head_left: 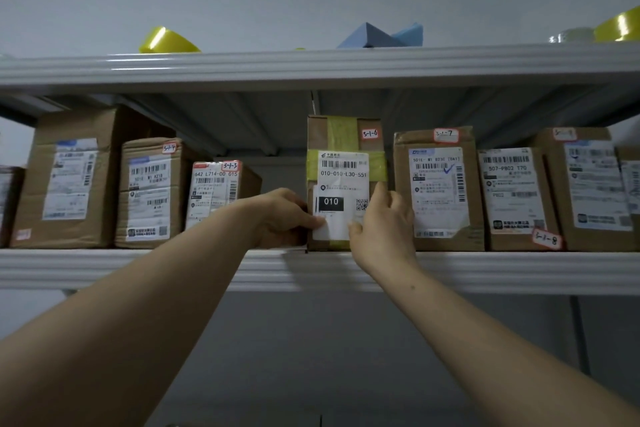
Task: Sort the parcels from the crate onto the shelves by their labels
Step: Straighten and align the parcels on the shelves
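A tall brown parcel (343, 163) with green tape and a tag reading 3-1-6 stands upright on the white metal shelf (138, 267). Its white label shows 010. My left hand (280, 215) grips its lower left edge, thumb across the label. My right hand (382, 222) holds the lower right edge, fingers along the side. The parcel sits between a small parcel tagged 3-1-5 (218, 191) and one tagged 3-1-7 (438, 187). The crate is out of view.
More boxes line the shelf: 3-1-4 (152, 194), a large one (69, 180) far left, 3-1-8 (516, 198) and another (592, 184) right. A gap lies between 3-1-5 and 3-1-6. On the top shelf (311, 66) sit yellow tape rolls (166, 40) and blue foam (381, 35).
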{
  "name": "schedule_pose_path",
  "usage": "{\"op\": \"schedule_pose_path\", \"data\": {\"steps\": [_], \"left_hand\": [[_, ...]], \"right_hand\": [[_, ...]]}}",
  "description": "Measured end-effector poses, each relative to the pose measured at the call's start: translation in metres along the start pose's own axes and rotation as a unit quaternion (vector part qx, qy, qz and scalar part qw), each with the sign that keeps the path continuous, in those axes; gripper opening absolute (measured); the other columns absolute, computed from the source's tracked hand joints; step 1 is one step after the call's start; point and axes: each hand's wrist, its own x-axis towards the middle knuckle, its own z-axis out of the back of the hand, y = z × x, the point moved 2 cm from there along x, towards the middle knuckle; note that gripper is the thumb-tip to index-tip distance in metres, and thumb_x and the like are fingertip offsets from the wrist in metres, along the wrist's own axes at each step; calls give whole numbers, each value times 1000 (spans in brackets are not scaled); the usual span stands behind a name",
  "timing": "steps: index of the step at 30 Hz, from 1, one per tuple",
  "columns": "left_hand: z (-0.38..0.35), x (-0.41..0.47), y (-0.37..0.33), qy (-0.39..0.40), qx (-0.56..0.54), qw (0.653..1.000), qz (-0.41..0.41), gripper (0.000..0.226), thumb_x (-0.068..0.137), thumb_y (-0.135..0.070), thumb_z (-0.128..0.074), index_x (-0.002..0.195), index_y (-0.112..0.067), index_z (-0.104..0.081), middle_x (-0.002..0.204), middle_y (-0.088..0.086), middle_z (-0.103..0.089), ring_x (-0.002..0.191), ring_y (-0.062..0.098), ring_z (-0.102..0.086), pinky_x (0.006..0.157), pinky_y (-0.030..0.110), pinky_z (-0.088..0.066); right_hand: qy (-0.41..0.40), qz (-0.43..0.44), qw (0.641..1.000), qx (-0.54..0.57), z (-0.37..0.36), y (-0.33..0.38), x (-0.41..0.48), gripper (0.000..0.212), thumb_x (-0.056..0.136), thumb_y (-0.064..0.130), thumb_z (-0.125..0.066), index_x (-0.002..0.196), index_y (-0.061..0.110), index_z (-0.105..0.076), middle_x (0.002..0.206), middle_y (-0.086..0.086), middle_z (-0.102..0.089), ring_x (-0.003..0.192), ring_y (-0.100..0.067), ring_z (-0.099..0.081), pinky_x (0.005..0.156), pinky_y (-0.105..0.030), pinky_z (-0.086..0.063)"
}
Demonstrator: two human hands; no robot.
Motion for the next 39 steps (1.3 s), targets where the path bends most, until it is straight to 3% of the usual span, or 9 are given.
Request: {"op": "schedule_pose_path", "data": {"steps": [10, 14, 18, 21, 26, 29, 32, 36, 39], "left_hand": [[2, -2, 0, 9, 7, 1000, -7, 12, 89, 4, -56, 101, 4, -61, 109, 19, -67, 104, 32, -64, 88, 41, -52], [3, 1, 4, 6, 5, 1000, -22, 16, 90, 4, -56, 105, 6, -60, 112, 21, -65, 106, 33, -63, 94, 45, -50], [13, -5, -7, -11, 22, 999, -43, 11, 91, 1, -56, 101, 0, -60, 101, 12, -67, 91, 24, -65, 80, 36, -54], [21, -13, -5, -17, 42, 999, -28, 10, 92, -1, -55, 100, -5, -59, 99, 9, -65, 92, 23, -64, 79, 35, -54], [27, -16, 10, -68, 97, 992, -42, 10, 91, -3, -57, 100, -4, -61, 101, 9, -65, 91, 22, -64, 74, 30, -54], [32, -12, 10, -150, 227, 958, -88, 17, 87, -13, -67, 98, 0, -67, 99, 11, -69, 90, 24, -67, 81, 36, -57], [38, -14, 10, -200, 322, 918, -120, 19, 83, -17, -72, 90, 0, -70, 86, 11, -71, 79, 24, -69, 77, 41, -58], [47, -27, 1, -262, 461, 836, -139, 22, 82, -30, -71, 81, -7, -69, 75, 5, -66, 73, 23, -64, 64, 34, -55], [59, -38, -7, -337, 478, 795, -161, 27, 86, -35, -62, 73, -12, -66, 74, 2, -60, 73, 23, -58, 59, 28, -46]], "right_hand": [[-2, -29, 999, 29, 2, 3, 2, 77, 94, 16, -54, 150, 4, -1, 150, -16, -21, 137, -30, -25, 111, -36, -27], [-14, -29, 999, 41, 2, 4, 4, 72, 95, 13, -53, 149, 3, -7, 150, -15, -20, 136, -29, -25, 111, -35, -26], [-41, -21, 996, 74, -1, 8, 8, 71, 94, 12, -55, 149, 6, -10, 150, -12, -18, 137, -26, -26, 110, -35, -29], [-26, -48, 990, 127, -4, 11, 13, 72, 94, 15, -56, 149, 7, -12, 148, -13, -19, 132, -28, -37, 105, -35, -35], [10, -52, 988, 144, -15, 12, 14, 44, 91, 12, -60, 130, 5, -40, 137, -13, -31, 114, -26, -49, 94, -28, -38], [39, -82, 976, 196, -18, 13, 17, 64, 89, 13, -63, 143, 13, -29, 138, -11, -38, 116, -27, -51, 98, -36, -43], [58, -92, 968, 226, -21, 16, 19, 75, 88, 12, -64, 147, 13, -18, 139, -9, -46, 121, -27, -50, 100, -45, -45], [71, -90, 966, 230, -27, 21, 19, 81, 89, 12, -63, 150, 10, -8, 145, -9, -40, 129, -27, -44, 106, -40, -39], [89, -76, 970, 211, -31, 27, 17, 84, 91, 15, -60, 150, 9, -2, 149, -10, -33, 133, -27, -38, 102, -35, -37]]}}
